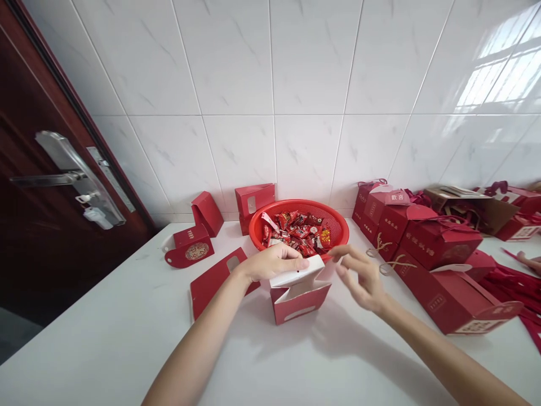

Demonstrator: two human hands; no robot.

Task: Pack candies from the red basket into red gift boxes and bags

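Observation:
A small red gift box with a white inside stands on the table in front of me, its top gaping. My left hand grips its raised white flap, thumb on the near face. To the right of the box my right hand hovers in the air, fingers loosely curled and apart, with nothing seen in them. Just behind both hands is a red plastic basket of red-wrapped candies.
Flat and part-folded red boxes lie to the left; another red box leans by the wall. Several filled-out red boxes are grouped at the right. Another person's hand shows at the far right edge. A door handle juts at left.

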